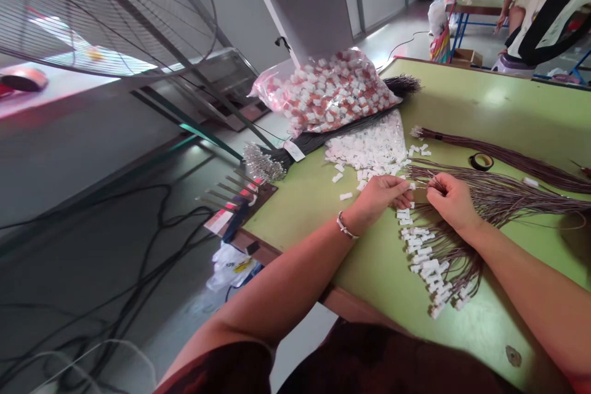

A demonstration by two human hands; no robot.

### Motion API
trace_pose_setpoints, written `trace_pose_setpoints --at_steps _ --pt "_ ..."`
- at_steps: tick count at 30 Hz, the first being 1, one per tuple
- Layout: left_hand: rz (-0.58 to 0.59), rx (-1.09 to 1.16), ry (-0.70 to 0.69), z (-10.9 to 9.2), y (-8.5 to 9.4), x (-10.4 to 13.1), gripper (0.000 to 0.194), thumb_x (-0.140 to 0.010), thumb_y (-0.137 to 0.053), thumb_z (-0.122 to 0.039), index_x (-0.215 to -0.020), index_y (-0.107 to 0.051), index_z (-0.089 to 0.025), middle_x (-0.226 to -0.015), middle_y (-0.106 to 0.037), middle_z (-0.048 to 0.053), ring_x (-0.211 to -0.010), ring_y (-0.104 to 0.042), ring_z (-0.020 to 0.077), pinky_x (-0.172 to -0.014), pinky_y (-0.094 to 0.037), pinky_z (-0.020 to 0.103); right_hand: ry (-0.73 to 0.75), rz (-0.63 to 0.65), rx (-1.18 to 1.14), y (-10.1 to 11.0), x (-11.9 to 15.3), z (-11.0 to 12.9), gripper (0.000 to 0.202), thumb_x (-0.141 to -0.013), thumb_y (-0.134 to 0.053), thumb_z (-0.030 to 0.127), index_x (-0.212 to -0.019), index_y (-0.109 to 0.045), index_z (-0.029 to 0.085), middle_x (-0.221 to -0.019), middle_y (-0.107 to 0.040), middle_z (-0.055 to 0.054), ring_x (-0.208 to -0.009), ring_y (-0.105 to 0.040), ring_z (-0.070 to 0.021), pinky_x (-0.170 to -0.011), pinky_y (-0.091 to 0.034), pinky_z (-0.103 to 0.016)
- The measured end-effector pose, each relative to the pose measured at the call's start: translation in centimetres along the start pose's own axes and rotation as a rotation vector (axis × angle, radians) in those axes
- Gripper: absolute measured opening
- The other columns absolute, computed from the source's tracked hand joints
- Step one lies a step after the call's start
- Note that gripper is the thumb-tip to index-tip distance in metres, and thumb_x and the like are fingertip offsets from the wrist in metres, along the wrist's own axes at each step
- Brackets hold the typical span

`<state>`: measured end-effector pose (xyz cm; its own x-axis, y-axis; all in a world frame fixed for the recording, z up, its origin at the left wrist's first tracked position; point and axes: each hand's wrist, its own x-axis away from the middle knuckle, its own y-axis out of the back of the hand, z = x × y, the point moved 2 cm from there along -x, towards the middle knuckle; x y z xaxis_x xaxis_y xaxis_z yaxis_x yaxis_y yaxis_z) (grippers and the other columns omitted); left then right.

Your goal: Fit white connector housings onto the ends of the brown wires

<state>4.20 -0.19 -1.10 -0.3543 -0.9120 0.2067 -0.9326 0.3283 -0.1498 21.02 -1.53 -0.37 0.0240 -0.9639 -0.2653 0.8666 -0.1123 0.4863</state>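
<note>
My left hand point(385, 196) pinches a small white plastic connector point(412, 186) between thumb and fingertips. Close by on its right, my right hand point(450, 197) is closed on thin brown wires point(434, 180) whose ends point at the connector. Whether a wire end sits inside the connector is too small to tell. Below my hands lie several wires with white connectors on their ends point(429, 268), fanned out on the green table. A bundle of brown wires point(503, 191) stretches away to the right. Loose white connectors point(369, 148) form a pile beyond my left hand.
A clear bag of white and orange parts point(332, 92) rests on a black wire bundle point(314, 143) at the back. Another brown bundle point(498, 154) and a black tape roll point(481, 162) lie to the right. A fan point(106, 12) stands left; a person point(521, 12) sits far back.
</note>
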Motion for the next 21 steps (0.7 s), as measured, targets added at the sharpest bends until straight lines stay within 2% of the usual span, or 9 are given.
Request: trace_pose_setpoints --at_steps 4,10,17,21 --pt "0.052 -0.06 -0.012 0.1 0.2 0.0 0.034 -0.075 -0.066 -0.042 -0.065 -0.061 -0.011 -0.055 -0.063 0.003 -0.043 -0.055 0.0062 -0.042 -0.043 0.016 0.008 0.005 0.01 0.1 0.0 0.2 0.008 -0.065 -0.051 0.024 -0.06 -0.046 0.019 -0.053 -0.042 0.004 -0.052 -0.036 -0.0093 -0.051 -0.032 -0.023" --pt "0.073 -0.052 0.029 -0.2 0.2 0.1 0.033 -0.077 -0.065 -0.042 -0.065 -0.058 -0.012 -0.052 -0.06 0.001 -0.041 -0.052 0.0053 -0.037 -0.037 0.015 0.019 0.007 0.013 0.1 0.1 0.2 0.007 -0.066 -0.051 0.023 -0.061 -0.047 0.019 -0.053 -0.044 0.005 -0.051 -0.036 -0.009 -0.05 -0.032 -0.022" --pt "0.025 -0.31 -0.008 -0.5 -0.7 0.3 0.03 -0.082 -0.057 -0.033 -0.061 -0.057 -0.012 -0.045 -0.052 -0.003 -0.033 -0.039 0.0027 -0.034 -0.03 0.015 0.129 0.043 0.124 -0.2 0.4 0.3 0.002 -0.065 -0.052 0.02 -0.066 -0.053 0.018 -0.055 -0.05 0.003 -0.05 -0.04 -0.0093 -0.053 -0.033 -0.023" --pt "0.0 -0.37 -0.024 -0.5 -1.0 0.2 0.026 -0.08 -0.055 -0.033 -0.064 -0.057 -0.013 -0.052 -0.054 -0.002 -0.037 -0.04 0.0029 -0.038 -0.032 0.016 0.04 0.114 -0.013 -0.1 0.2 0.2 0.007 -0.066 -0.052 0.024 -0.064 -0.053 0.018 -0.053 -0.048 0.004 -0.049 -0.037 -0.0084 -0.049 -0.03 -0.022"
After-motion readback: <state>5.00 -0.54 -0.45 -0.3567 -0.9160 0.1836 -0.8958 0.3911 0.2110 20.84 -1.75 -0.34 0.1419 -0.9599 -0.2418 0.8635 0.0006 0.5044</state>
